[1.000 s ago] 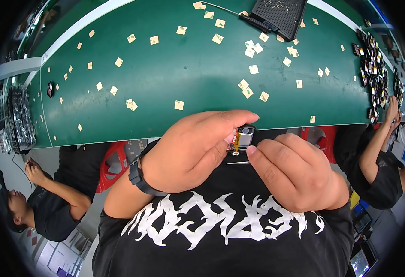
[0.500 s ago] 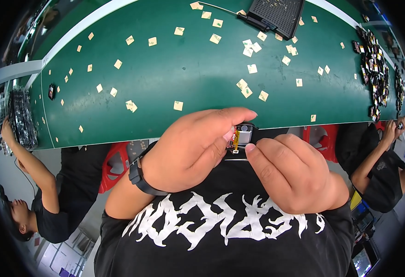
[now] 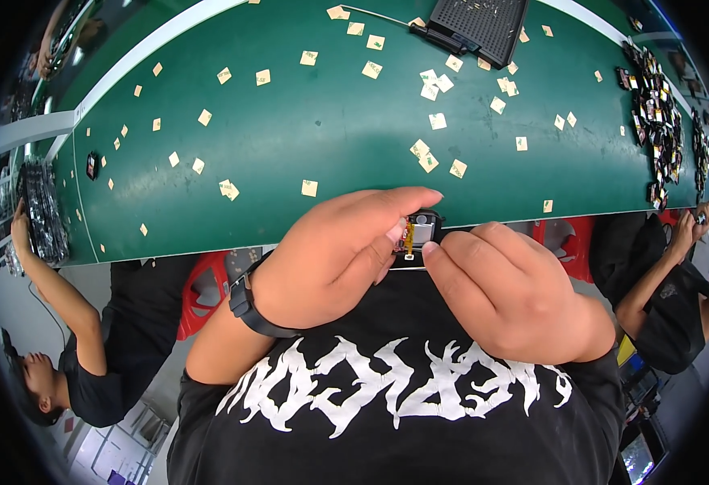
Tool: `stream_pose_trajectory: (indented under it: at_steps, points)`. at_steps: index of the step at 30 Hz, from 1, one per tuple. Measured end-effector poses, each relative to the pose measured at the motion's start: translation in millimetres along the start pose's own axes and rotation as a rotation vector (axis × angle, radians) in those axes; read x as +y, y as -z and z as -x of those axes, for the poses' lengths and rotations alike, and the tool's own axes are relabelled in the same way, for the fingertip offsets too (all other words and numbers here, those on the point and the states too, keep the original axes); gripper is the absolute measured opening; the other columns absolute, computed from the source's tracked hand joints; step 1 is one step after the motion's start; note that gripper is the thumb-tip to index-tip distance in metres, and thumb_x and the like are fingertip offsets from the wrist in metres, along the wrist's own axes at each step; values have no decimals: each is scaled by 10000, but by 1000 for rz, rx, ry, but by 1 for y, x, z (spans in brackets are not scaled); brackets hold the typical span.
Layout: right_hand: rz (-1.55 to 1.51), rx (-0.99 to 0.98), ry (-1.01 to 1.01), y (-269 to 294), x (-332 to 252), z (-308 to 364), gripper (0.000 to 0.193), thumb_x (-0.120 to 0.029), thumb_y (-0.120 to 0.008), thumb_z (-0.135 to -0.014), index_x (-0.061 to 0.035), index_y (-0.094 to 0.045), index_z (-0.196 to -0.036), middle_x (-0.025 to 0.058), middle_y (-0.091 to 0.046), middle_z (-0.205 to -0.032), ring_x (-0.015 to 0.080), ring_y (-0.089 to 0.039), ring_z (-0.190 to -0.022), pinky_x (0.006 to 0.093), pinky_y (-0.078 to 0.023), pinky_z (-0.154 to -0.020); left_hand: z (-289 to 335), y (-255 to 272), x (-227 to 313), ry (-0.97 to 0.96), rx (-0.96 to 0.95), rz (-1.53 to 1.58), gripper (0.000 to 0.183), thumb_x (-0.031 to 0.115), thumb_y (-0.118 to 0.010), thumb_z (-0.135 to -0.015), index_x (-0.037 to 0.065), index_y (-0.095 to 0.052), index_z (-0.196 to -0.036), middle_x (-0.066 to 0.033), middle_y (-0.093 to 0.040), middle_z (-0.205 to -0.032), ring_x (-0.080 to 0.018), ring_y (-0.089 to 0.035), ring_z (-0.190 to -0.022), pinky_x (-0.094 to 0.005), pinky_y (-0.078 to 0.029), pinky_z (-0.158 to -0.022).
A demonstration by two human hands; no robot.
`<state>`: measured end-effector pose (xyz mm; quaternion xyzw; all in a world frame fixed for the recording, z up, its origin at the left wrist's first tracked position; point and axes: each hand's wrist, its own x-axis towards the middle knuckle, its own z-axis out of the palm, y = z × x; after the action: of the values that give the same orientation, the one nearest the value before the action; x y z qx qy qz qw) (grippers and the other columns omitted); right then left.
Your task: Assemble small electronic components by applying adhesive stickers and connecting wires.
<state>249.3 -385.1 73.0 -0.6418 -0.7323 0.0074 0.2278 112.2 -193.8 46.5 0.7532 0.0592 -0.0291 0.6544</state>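
Observation:
A small black electronic device [image 3: 426,230] sits between my hands at the table's near edge. Its housing lies open, showing a silver part, a yellow flexible strip and some red wire or board beside it. My left hand [image 3: 338,250] is closed round its left side, with the thumb and fingertips on it. From the right, my right hand [image 3: 508,291] is closed, its fingers curled and pressed together. The right thumb tip touches the device's lower right corner; those fingers' undersides are hidden.
Square cream paper backings [image 3: 309,188] lie scattered over the green table [image 3: 290,145]. A black perforated tray [image 3: 484,28] stands at the far side beside a thin metal rod. Piled small devices [image 3: 658,121] line the right; bagged parts [image 3: 43,210] the left. Co-workers sit on both sides.
The device and both hands have shifted very slightly in the picture, the right thumb staying at the device's corner. At left, a co-worker's arm has moved a little.

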Motion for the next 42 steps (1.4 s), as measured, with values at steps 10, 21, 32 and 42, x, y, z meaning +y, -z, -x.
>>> stream_pose_trajectory:
  at_steps: [10, 21, 32, 42]
  points:
    - [-53, 62, -259, 13, 3, 11, 352, 25, -709, -662, 57, -694, -1013, 145, -639, -927, 246, -599, -704, 330, -508, -602, 3, 5, 4, 356, 189, 266, 357, 26, -593, -1010, -17, -607, -1364, -16, -619, -878, -37, -525, -649, -181, -428, -536]
    - [-230, 168, -357, -7, -5, 12, 324, 29, -732, -670, 40, -704, -993, 121, -640, -926, 231, -580, -674, 334, -489, -576, -1, 2, 15, 397, 156, 371, 412, -17, -526, -1006, -43, -538, -1417, -89, -669, -969, -62, -559, -652, -205, -477, -555]
    - [-174, 211, -247, -17, -4, 9, 329, -10, -736, -654, 57, -698, -974, 131, -605, -908, 226, -571, -648, 313, -473, -520, 12, -2, 16, 194, 124, 183, 544, -103, -466, -902, -62, -521, -1442, -91, -630, -981, -90, -612, -729, -224, -520, -618]
    - [-24, 203, -171, -20, -5, 5, 304, -35, -709, -662, 74, -692, -945, 142, -608, -904, 211, -580, -653, 280, -454, -472, 10, -4, 18, 30, 135, -136, 575, -137, -485, -860, -29, -576, -1418, -77, -648, -914, -83, -603, -676, -232, -501, -608]
